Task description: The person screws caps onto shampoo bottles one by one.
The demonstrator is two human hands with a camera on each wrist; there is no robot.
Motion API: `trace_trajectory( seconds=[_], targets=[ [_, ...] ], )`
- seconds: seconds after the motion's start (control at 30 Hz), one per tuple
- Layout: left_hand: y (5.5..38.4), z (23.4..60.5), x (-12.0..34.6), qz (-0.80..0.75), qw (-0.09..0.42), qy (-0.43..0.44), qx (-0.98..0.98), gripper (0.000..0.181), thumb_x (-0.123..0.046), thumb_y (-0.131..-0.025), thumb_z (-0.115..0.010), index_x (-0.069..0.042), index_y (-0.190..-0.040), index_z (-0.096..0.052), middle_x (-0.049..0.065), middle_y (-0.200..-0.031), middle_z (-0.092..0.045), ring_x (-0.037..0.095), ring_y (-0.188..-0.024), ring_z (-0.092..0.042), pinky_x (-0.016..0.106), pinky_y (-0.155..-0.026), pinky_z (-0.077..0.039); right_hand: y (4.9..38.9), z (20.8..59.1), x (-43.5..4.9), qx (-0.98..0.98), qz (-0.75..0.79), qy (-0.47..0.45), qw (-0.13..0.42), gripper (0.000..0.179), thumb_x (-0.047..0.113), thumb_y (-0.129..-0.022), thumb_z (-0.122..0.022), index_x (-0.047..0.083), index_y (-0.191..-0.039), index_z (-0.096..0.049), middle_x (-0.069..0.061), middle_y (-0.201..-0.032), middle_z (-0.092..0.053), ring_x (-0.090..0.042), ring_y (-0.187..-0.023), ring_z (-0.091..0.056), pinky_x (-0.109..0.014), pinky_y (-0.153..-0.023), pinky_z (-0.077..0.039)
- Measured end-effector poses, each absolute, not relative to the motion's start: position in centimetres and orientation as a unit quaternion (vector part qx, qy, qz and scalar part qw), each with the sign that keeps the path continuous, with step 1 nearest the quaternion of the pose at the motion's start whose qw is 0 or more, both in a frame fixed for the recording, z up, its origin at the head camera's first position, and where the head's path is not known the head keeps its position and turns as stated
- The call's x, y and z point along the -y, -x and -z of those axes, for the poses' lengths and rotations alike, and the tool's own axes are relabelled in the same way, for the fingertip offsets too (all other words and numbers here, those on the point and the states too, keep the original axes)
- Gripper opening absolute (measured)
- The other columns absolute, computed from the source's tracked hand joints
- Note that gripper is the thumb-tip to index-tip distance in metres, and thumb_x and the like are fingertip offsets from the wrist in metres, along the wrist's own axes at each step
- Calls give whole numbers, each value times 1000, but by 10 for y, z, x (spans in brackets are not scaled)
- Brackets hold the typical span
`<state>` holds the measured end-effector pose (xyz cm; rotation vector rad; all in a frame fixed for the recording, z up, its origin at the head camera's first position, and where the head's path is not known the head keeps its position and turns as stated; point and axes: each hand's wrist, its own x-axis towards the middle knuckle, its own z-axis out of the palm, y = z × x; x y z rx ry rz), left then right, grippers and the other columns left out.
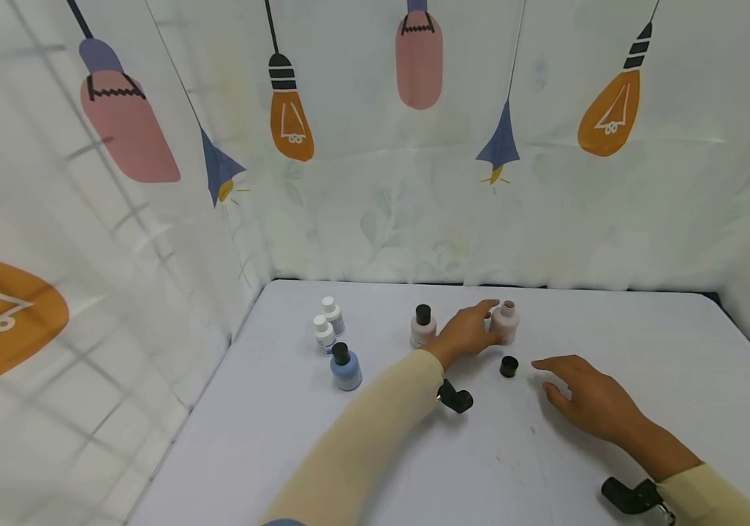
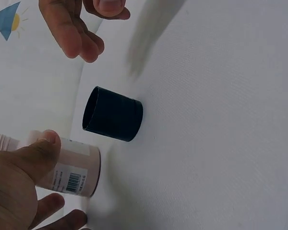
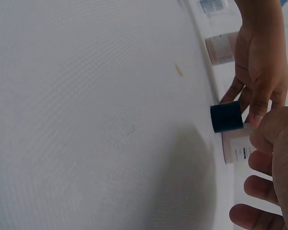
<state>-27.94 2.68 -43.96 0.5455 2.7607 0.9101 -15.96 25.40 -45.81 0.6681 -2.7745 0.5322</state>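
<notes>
My left hand (image 1: 470, 332) holds a pale pink bottle (image 1: 506, 324), its thumb on the near side. The bottle stands upright without a cap, its threaded neck (image 2: 5, 143) bare, and a barcode label (image 2: 69, 177) shows on its side. In front of it a black cap (image 1: 509, 366) sits on the table with its hollow end up. Right of the cap, my right hand (image 1: 588, 398) hovers over the table with fingers loosely bent and nothing between them. Just left of my left hand stands a second pale pink bottle (image 1: 423, 332) with a black cap on.
A blue bottle (image 1: 346, 371) with a black cap stands on the table's left side. Behind it are two small white bottles (image 1: 325, 336) with white caps. The white table (image 1: 638, 321) meets a patterned cloth backdrop (image 1: 362, 212) along its back and left edges.
</notes>
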Motion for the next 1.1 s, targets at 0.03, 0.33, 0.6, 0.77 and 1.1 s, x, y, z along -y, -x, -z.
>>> trace_trajectory(
  seconds=[0.03,0.33,0.6,0.77,1.1],
  targets=[
    [279,439,-28,-306,92,-185,-929,75,-43,-94,-76,-29,-157,-39,-2,-141,-61,14,-128,-57,34,-104,-46,160,459,-254,948,-182,-230,122,40,12,-89,-79,16,-128,-69,-12,-122,-67,-34,-109,-66,-45,-69,-58],
    [278,439,-30,-322,74,-176,-927,60,-36,-96,-74,-27,-150,-50,-1,-133,-65,13,-120,-61,29,-98,-48,160,460,-253,949,-181,-230,119,40,12,-89,-79,15,-128,-69,-12,-122,-67,-35,-110,-66,-47,-71,-58],
    [276,437,-24,-337,79,-185,-920,49,-32,-98,-72,-23,-142,-53,2,-132,-68,12,-119,-62,28,-99,-48,160,458,-251,952,-182,-223,103,40,13,-90,-79,15,-129,-69,-12,-124,-67,-36,-112,-64,-49,-75,-58],
    [273,435,-19,-319,86,-205,-921,47,-30,-99,-71,-23,-142,-53,1,-133,-67,11,-120,-62,27,-97,-49,159,457,-251,952,-182,-222,103,40,13,-90,-78,15,-128,-69,-12,-123,-67,-36,-113,-64,-50,-74,-58],
    [257,417,-3,-355,103,-223,-902,53,-31,-95,-76,-26,-142,-53,0,-132,-67,7,-114,-64,25,-87,-51,163,459,-248,949,-185,-231,107,41,13,-90,-78,16,-130,-68,-12,-123,-67,-34,-110,-65,-46,-71,-58]
  ],
)
